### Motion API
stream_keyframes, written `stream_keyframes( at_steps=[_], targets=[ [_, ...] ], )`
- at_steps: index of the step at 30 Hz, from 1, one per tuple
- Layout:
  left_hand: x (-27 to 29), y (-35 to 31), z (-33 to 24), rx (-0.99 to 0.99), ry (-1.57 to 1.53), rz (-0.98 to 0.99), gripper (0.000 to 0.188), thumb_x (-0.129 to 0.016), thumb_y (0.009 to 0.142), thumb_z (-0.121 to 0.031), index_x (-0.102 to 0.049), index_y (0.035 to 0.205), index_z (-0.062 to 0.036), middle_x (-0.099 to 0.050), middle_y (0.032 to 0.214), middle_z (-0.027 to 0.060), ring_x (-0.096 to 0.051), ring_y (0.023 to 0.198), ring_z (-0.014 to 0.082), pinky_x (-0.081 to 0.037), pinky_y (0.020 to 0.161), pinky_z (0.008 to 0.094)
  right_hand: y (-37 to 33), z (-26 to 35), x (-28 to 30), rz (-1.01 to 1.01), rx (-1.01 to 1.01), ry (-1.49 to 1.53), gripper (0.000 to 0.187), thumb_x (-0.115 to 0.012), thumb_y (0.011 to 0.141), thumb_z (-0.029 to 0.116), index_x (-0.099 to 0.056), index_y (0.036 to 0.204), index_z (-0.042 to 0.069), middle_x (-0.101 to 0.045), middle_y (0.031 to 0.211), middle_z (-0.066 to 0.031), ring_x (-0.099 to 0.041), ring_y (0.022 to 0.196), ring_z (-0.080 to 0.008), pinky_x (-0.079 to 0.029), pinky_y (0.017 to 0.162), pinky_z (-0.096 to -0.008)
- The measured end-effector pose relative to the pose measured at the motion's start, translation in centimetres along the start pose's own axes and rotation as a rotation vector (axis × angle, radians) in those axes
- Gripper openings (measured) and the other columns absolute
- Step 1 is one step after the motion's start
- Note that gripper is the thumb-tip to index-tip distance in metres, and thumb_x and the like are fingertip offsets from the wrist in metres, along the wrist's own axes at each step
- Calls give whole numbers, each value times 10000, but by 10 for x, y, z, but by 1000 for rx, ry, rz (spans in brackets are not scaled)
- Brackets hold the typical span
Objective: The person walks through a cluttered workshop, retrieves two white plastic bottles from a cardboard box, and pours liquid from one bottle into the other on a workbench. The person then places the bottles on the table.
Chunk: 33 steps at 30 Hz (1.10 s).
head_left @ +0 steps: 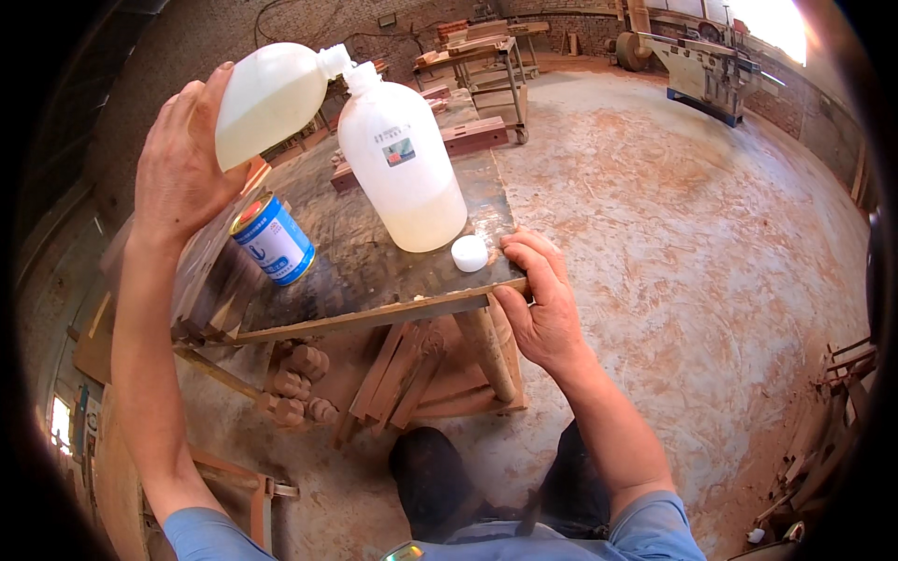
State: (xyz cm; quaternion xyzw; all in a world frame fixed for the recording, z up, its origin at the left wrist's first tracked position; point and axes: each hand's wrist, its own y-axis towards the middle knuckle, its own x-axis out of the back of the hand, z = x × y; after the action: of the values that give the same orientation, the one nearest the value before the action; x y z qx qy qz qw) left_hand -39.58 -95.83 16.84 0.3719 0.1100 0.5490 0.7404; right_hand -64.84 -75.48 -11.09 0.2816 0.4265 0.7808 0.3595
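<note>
My left hand [185,154] is wrapped round the base of a translucent plastic bottle [273,98], raised and tilted on its side with pale yellowish liquid in it. Its neck meets the mouth of a second translucent bottle [398,154], which stands upright on the table with similar liquid in its lower part. My right hand [543,299] grips the near right corner of the worn dark tabletop [360,271], thumb at the edge and fingers on top. Close to those fingers lies a white screw cap [470,252]. A blue and white tin [273,240] with a red cap stands at the left.
Reddish wood pieces [475,136] lie along the table's far side. Under it are stacked boards [398,374] and turned wooden blocks [301,383]. A wheeled workbench [486,70] stands beyond, and a large machine [697,70] at the far right on the dusty floor [692,262].
</note>
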Motion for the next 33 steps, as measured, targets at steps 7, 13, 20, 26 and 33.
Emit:
stream_keyframes(
  at_steps=[7,13,20,26,33],
  targets=[
    [2,0,1,23,44,68,991,-882,782,-326,-315,1590,-229,-544,1451,149,-547,1340,356,-482,1117,528,0,1,-1,-9,-11,10,437,-752,846,34,-592,1250,-6,-577,1343,-173,-503,1327,-382,-420,1116,-466],
    [2,0,-2,8,18,7,1000,-866,686,-168,-382,1560,-171,-559,1371,157,-557,1283,359,-467,1110,461,0,2,0,-5,-18,7,435,-753,848,40,-592,1250,-6,-577,1345,-170,-504,1323,-381,-419,1117,-464],
    [1,1,1,30,27,62,1002,-894,767,-335,-326,1586,-232,-539,1460,157,-545,1343,367,-477,1122,534,0,1,-1,-4,-16,0,425,-757,853,54,-594,1241,-8,-578,1344,-172,-505,1319,-387,-419,1117,-465],
    [4,1,-3,32,21,42,986,-880,745,-278,-350,1574,-212,-546,1436,162,-547,1329,369,-468,1119,525,0,0,-1,-10,-8,-4,428,-761,849,55,-594,1239,-8,-577,1343,-177,-509,1314,-386,-423,1112,-465],
    [5,2,-2,27,13,48,998,-887,738,-269,-347,1576,-220,-545,1437,162,-541,1333,372,-467,1119,527,0,0,0,-6,-13,0,434,-760,853,54,-591,1247,-9,-574,1345,-181,-504,1319,-386,-418,1119,-466]
  ],
)
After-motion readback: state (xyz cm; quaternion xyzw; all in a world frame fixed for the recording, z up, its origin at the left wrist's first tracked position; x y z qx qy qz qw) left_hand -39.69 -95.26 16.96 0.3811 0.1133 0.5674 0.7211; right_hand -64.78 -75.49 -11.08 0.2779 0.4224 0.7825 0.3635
